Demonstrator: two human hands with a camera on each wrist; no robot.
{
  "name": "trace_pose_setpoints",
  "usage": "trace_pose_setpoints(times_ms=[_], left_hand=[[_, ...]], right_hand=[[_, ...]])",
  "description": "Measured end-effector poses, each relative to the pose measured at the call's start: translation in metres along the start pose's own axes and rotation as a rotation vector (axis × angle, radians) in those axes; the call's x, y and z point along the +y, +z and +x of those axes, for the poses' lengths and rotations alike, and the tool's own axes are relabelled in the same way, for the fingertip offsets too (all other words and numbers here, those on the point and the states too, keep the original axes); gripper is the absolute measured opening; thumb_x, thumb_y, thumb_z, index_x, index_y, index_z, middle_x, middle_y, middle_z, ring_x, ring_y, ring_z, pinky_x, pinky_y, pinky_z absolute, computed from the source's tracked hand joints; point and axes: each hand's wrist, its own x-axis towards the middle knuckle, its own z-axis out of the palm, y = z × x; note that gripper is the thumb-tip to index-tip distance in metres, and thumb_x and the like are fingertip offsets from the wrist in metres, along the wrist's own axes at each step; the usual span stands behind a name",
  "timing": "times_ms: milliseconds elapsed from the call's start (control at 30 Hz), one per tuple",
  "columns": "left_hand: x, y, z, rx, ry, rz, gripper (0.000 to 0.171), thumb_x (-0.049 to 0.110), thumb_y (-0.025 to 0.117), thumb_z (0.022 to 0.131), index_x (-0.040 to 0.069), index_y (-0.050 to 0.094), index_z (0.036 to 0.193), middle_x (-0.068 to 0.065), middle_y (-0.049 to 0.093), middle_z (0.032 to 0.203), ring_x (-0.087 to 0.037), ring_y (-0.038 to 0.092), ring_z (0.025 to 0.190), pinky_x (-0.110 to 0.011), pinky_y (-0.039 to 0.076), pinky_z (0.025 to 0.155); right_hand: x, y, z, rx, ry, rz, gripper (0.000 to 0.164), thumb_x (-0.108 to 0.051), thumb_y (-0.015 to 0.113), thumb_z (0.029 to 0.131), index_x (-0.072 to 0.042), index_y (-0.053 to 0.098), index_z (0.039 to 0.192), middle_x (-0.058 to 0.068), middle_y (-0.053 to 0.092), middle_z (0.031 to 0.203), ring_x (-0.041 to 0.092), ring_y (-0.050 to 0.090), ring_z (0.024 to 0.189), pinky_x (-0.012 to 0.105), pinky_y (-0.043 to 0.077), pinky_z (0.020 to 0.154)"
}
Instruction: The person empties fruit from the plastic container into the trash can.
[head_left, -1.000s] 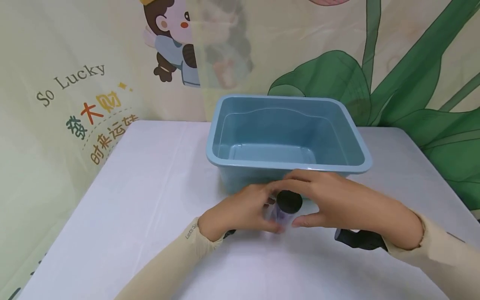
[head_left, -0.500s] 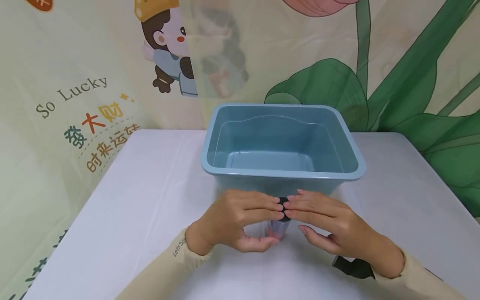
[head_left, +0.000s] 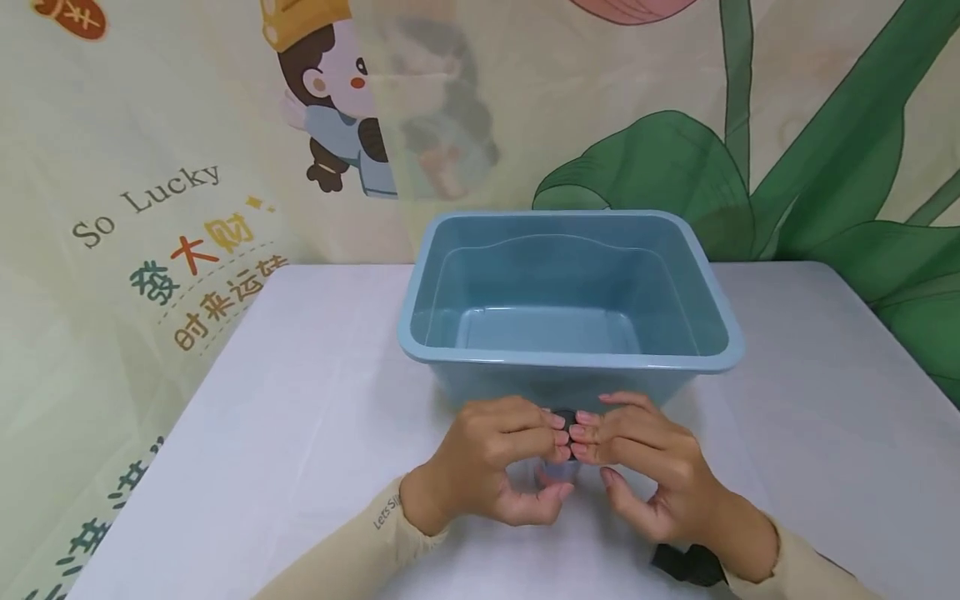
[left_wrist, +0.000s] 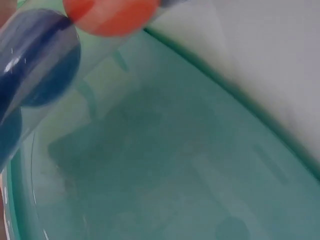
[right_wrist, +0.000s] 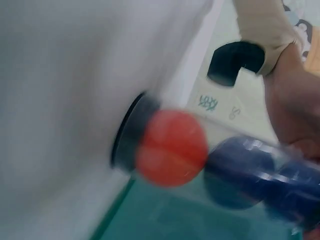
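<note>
A clear tube (head_left: 558, 470) stands upright on the table in front of the tub. Its black top cap (head_left: 567, 423) lies under the fingertips of both hands. In the right wrist view a red ball (right_wrist: 172, 148) sits beside the black end piece (right_wrist: 132, 135) at the table, with dark blue balls (right_wrist: 239, 171) above it. My left hand (head_left: 498, 458) presses the cap with extended fingers, its thumb in front of the tube. From the other side my right hand (head_left: 652, 467) touches the cap with its fingertips, thumb held apart. Fingers hide much of the cap.
A light blue plastic tub (head_left: 570, 362) stands just behind the tube, with nothing visible inside. White cloth covers the table (head_left: 330, 417). Behind it hangs a printed curtain (head_left: 480, 117). A black strap (head_left: 686, 565) is at the right wrist.
The right hand came down from above the tube, and both hands now meet on the cap. Over the last half second both hands and the tube appear slightly lower in view.
</note>
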Motion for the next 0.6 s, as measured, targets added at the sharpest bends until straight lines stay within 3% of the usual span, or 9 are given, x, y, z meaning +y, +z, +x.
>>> trace_pose_setpoints(times_ms=[200, 400, 500, 600], left_hand=[[-0.002, 0.000, -0.007, 0.039, -0.050, 0.064, 0.017, 0.029, 0.063, 0.079, 0.016, 0.065, 0.067, 0.008, 0.061, 0.069, -0.005, 0.065, 0.067, -0.013, 0.053, 0.074], [0.004, -0.001, -0.014, -0.032, -0.105, 0.066, 0.018, 0.021, 0.059, 0.086, 0.015, 0.068, 0.072, 0.006, 0.065, 0.077, -0.007, 0.068, 0.081, -0.014, 0.052, 0.081], [0.005, -0.011, -0.014, -0.049, -0.151, 0.070, 0.017, 0.017, 0.058, 0.089, 0.013, 0.069, 0.076, 0.004, 0.067, 0.083, -0.012, 0.070, 0.089, -0.019, 0.054, 0.084], [-0.001, -0.028, -0.012, 0.025, -0.196, 0.099, 0.018, 0.015, 0.058, 0.091, 0.010, 0.069, 0.078, 0.000, 0.068, 0.084, -0.018, 0.071, 0.090, -0.026, 0.057, 0.082]], right_hand=[[0.002, 0.008, 0.004, -0.039, 0.007, -0.059, 0.026, -0.011, 0.050, 0.095, 0.003, 0.070, 0.086, 0.013, 0.067, 0.091, 0.027, 0.065, 0.084, 0.031, 0.049, 0.088], [-0.004, 0.004, -0.007, -0.115, 0.109, -0.039, 0.024, -0.011, 0.051, 0.099, 0.002, 0.072, 0.097, 0.014, 0.069, 0.103, 0.028, 0.065, 0.099, 0.024, 0.048, 0.098], [-0.007, -0.008, -0.010, -0.118, 0.144, -0.090, 0.024, -0.014, 0.053, 0.100, 0.000, 0.072, 0.100, 0.013, 0.070, 0.105, 0.026, 0.063, 0.104, 0.023, 0.044, 0.102], [-0.005, -0.028, -0.006, -0.046, 0.170, -0.167, 0.025, -0.016, 0.055, 0.099, 0.001, 0.074, 0.097, 0.012, 0.072, 0.099, 0.023, 0.062, 0.102, 0.021, 0.043, 0.100]])
